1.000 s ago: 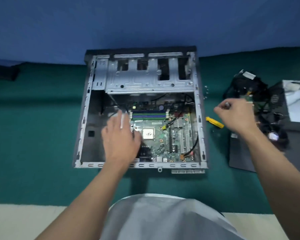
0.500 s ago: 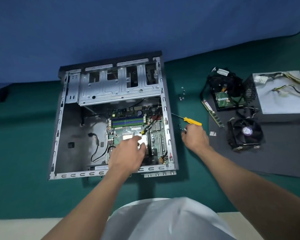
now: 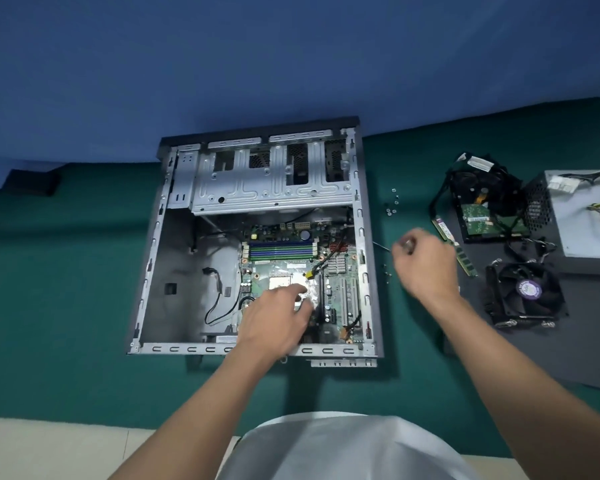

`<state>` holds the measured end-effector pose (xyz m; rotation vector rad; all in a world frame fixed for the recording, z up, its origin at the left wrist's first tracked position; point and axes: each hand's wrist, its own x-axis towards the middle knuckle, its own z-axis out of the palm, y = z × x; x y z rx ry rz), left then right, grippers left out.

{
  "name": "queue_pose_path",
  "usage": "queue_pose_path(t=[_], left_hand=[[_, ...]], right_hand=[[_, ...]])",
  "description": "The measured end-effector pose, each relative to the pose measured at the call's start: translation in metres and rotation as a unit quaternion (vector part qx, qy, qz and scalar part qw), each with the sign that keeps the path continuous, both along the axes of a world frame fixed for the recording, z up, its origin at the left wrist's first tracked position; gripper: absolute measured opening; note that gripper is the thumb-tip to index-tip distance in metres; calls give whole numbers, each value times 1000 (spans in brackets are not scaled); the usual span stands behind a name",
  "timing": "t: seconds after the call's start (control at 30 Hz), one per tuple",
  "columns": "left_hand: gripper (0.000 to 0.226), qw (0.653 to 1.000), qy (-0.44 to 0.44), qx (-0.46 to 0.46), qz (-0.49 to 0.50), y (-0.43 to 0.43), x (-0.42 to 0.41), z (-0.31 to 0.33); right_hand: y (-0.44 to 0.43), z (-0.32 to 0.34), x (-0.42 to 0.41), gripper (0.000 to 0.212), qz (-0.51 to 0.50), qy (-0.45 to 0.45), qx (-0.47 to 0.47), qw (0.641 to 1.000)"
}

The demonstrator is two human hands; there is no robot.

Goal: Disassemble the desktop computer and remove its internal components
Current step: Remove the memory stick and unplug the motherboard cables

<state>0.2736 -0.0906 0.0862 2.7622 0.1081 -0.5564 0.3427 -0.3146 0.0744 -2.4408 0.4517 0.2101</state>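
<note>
The open computer case (image 3: 174,265) lies in the middle. My left hand (image 3: 274,317) rests on its green board (image 3: 281,266), fingers loose. At its 3 o'clock, my right hand (image 3: 426,265) curls round the screwdriver (image 3: 381,246).

One head camera looks steeply down, close above the computer case (image 3: 181,271)

- One computer case (image 3: 267,192), lying open.
- One green motherboard (image 3: 336,292) inside it.
- Two hands: a left hand (image 3: 274,317) and a right hand (image 3: 425,263).
- One screwdriver (image 3: 381,246).
- One memory stick (image 3: 466,263).
- One hard drive (image 3: 482,216).
- One cooling fan (image 3: 525,292).
- One power supply (image 3: 582,230).
- A little bunch of screws (image 3: 396,203), too tiny to count for sure.
</note>
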Motion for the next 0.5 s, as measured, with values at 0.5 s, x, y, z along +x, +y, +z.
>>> queue_pose_path(t=[0.5], left_hand=[[30,982,-130,69,117,87,-18,7]], right_hand=[[154,10,36,25,424,104,-275,857]])
